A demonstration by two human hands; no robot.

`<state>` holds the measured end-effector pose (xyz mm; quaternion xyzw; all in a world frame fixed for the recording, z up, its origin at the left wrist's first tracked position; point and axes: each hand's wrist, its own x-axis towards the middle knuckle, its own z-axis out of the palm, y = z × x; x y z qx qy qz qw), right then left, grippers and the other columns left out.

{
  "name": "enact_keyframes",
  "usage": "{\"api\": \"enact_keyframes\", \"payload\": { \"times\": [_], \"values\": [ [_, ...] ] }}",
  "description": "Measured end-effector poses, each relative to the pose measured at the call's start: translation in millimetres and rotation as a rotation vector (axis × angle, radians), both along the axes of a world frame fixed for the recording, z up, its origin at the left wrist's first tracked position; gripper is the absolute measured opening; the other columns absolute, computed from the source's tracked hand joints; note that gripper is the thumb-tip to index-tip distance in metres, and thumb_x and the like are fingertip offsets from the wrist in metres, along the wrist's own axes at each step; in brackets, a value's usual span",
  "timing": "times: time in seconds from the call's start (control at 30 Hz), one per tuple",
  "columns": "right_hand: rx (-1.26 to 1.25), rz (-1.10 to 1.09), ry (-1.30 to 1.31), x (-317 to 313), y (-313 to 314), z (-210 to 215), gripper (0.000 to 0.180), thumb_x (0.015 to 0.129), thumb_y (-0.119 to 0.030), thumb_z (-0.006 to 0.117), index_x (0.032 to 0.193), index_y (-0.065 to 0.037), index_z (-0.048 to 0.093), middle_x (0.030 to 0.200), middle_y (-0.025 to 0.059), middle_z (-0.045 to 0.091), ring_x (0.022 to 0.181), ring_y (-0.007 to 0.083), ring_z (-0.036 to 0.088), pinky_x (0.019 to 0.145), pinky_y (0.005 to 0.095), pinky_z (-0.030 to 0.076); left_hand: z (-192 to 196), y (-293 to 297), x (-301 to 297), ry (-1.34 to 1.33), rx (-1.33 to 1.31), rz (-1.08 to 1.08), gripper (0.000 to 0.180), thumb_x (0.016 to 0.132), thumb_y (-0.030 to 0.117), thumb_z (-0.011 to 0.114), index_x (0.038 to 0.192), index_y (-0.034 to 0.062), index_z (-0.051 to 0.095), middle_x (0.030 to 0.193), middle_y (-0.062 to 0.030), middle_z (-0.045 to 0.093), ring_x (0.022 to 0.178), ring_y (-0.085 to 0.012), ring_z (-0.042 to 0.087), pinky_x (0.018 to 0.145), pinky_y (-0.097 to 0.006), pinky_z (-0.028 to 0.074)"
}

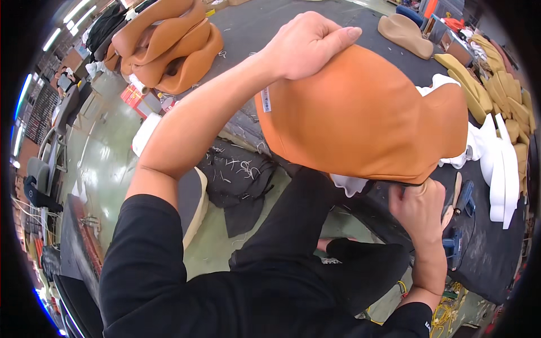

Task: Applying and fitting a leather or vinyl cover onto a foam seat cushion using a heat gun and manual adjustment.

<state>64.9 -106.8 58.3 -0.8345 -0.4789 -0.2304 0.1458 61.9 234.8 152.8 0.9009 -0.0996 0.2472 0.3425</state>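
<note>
An orange leather-like upholstered seat piece (pixel 349 112) stands tilted in front of me, with white material showing below its lower edge and at its right side. My left hand (pixel 307 48) is closed over its upper left edge, thumb on top; the other fingers are partly hidden behind it. At the bottom right, my right hand (pixel 420 211) pinches the dark-rimmed lower edge of the orange cover, fingers curled in. Close beside the right hand lie a wooden-handled tool (pixel 455 191) and a blue power tool (pixel 466 197).
Finished orange seat pieces (pixel 169 45) are stacked at the far left of the dark table (pixel 248 25). White foam pieces (pixel 501 180) and tan foam pieces (pixel 510 93) lie on the right. Dark fabric with thread scraps (pixel 239 174) hangs near my knee. Yellow cords (pixel 448 315) are at lower right.
</note>
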Motion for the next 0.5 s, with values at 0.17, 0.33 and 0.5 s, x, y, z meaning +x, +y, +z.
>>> {"api": "enact_keyframes", "payload": {
  "times": [0.17,0.33,0.5],
  "values": [
    [-0.012,-0.202,-0.210,6,1,3,0.016,0.070,-0.008,0.077,0.081,-0.006,0.066,0.070,0.0146,0.064,0.065,0.0390,0.064,0.064,0.0481,0.052,4,1,9,-0.013,0.040,-0.060,0.055,0.108,0.045,0.054,0.082,-0.0013,0.071,0.063,-0.0085,0.062,0.063,-0.0169,0.057,0.065,-0.038,0.050],
    [0.015,-0.357,-0.356,21,8,-1,0.019,0.068,-0.012,0.078,0.083,-0.007,0.067,0.075,0.0132,0.065,0.070,0.0389,0.064,0.068,0.0479,0.051,3,2,13,-0.097,0.011,-0.146,0.055,0.112,0.035,0.049,0.076,-0.0052,0.061,0.059,-0.0082,0.052,0.062,-0.0105,0.049,0.061,-0.037,0.046],
    [-0.202,-0.262,-0.507,36,25,36,0.025,0.066,-0.018,0.083,0.086,-0.009,0.071,0.082,0.0082,0.065,0.085,0.0297,0.066,0.081,0.0435,0.050,8,20,42,-0.653,0.119,-0.230,0.048,0.110,0.032,0.054,0.081,-0.0025,0.069,0.073,-0.0037,0.067,0.072,-0.0088,0.058,0.070,-0.034,0.051]
  ]
}}
